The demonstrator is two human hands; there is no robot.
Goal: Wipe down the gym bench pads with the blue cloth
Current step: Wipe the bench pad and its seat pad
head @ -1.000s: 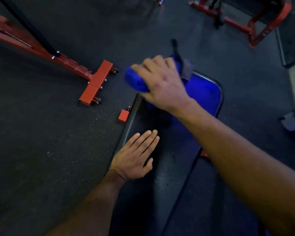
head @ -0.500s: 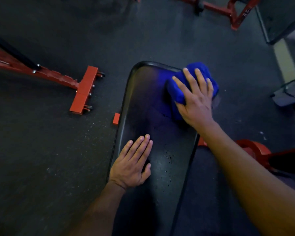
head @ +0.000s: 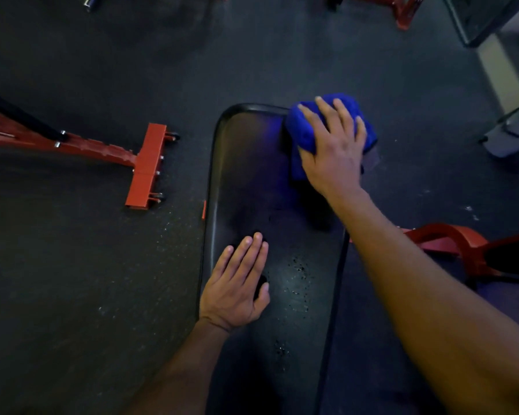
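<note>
We have swept the blue cloth (head: 307, 134) across the far end of the bench pad (head: 252, 175): a second ago it sat bunched at the pad's far left corner, and now it lies at the far right corner, partly hanging over that edge. Our right hand (head: 331, 151) presses flat on the cloth with fingers spread and straight, not curled round it. Our left hand (head: 237, 286) has stayed put, palm down and fingers together, on the pad's near left side, steadying us. We judge the far strip now wiped; the droplets (head: 298, 280) just right of the left hand look like spray still to be cleared, though the dim light leaves that uncertain. A pull back toward us comes next, we think.
</note>
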